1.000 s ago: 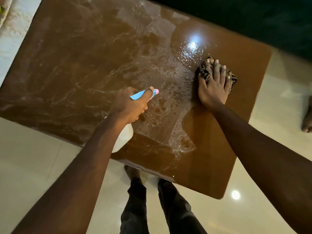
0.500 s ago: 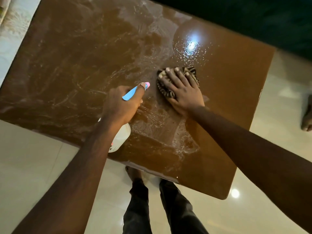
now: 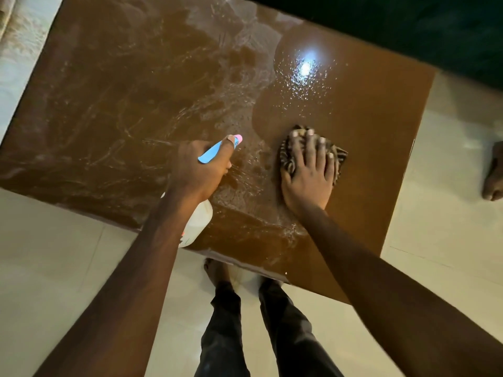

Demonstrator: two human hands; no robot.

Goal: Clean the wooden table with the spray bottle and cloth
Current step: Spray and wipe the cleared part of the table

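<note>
Standing at the near edge, you have your dark trousers (image 3: 223, 336) and one bare foot (image 3: 216, 270) showing on the pale tiled floor (image 3: 54, 281), with the toes close under the table's edge. Both your bare forearms reach up from the bottom of the view and over the wooden table (image 3: 122, 91).

Your left hand (image 3: 201, 170) is wrapped around the neck of the spray bottle (image 3: 198, 221), with the fingers curled tight on it. The white body of the bottle hangs below your wrist over the near edge of the table. Its blue head with the pink nozzle (image 3: 238, 137) sticks out past your knuckles and points away from you, above the wet part of the top.

Just to the right of it, your right hand (image 3: 310, 175) lies flat on the striped cloth (image 3: 288, 159), with its fingers straight and spread, pressing it onto the table. The cloth is bunched under your palm and fingers, and it shows at your fingertips and on both sides of the hand. It sits on the right half of the top, near the edge of the wet patch.

Whitish streaks and smears cover the left and middle of the table. Beyond the cloth, a bright glare (image 3: 306, 68) shines on scattered droplets. The far right corner looks smooth.

Another person's bare foot (image 3: 494, 172) rests on the floor at the right edge. Past the table there is only a dark area (image 3: 408, 23).
</note>
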